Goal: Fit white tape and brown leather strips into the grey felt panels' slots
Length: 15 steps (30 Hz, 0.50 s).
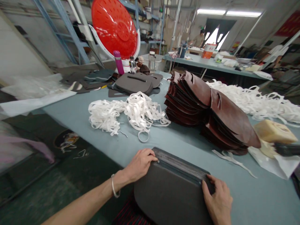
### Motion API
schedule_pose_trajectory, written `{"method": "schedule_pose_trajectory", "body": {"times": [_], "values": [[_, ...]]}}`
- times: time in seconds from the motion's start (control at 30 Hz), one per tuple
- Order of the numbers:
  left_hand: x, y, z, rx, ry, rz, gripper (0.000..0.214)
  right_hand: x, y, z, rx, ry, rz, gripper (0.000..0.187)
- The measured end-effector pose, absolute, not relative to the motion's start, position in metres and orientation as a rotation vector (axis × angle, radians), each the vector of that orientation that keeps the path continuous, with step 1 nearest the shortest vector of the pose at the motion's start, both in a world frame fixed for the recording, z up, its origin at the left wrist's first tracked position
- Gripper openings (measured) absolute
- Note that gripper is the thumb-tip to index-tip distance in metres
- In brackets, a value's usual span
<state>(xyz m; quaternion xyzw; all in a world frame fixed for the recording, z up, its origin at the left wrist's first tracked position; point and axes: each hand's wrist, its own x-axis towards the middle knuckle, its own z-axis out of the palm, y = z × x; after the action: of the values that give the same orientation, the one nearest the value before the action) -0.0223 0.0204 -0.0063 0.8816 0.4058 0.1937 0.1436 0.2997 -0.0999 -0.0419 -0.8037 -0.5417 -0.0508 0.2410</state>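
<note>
A dark leather panel point(173, 192) with rounded corners lies partly on the table's near edge and partly over my lap. A flat strip with a slot point(178, 168) runs along its far side. My left hand point(142, 162) pinches the panel's far left corner, thumb on top; a metal bangle circles that wrist. My right hand point(217, 195) grips the far right corner, with the thumb on the upper face and the fingers round the edge. Beyond the panel stand two stacks of brown leather panels point(231, 115), each top piece cut with a slot.
White tape point(140, 109) lies in loose heaps on the blue-grey table point(187, 147). Dark grey panels point(133, 82) are piled behind it. A yellowish block point(274, 131) sits at the right. A purple bottle point(118, 62) and a red basin point(114, 28) are farther back. People work in the background.
</note>
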Motion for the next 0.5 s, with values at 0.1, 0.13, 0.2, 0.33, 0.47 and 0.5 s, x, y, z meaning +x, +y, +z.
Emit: {"method": "schedule_pose_trajectory", "body": {"times": [0.1, 0.13, 0.2, 0.33, 0.47, 0.5], "values": [[-0.033, 0.042, -0.004, 2.405, 1.55, 0.774, 0.03, 0.294, -0.098, -0.036, -2.176, -1.483, -0.216, 0.049], [-0.035, 0.047, -0.003, 2.387, 1.665, 0.818, 0.028, 0.289, -0.096, -0.031, -2.137, -1.493, -0.252, 0.046], [-0.035, 0.05, -0.001, 2.456, 1.666, 0.828, 0.022, 0.273, -0.089, -0.02, -1.983, -1.571, -0.287, 0.036], [-0.023, 0.038, 0.003, 2.724, 1.07, 0.707, 0.027, 0.221, -0.071, 0.006, -1.57, -1.971, -0.164, 0.033], [-0.015, 0.033, 0.003, 2.761, 0.938, 0.732, 0.03, 0.174, -0.045, 0.014, -1.355, -2.219, 0.007, 0.056], [-0.015, 0.034, 0.003, 2.744, 0.973, 0.759, 0.029, 0.167, -0.037, 0.012, -1.361, -2.193, 0.045, 0.056]]}}
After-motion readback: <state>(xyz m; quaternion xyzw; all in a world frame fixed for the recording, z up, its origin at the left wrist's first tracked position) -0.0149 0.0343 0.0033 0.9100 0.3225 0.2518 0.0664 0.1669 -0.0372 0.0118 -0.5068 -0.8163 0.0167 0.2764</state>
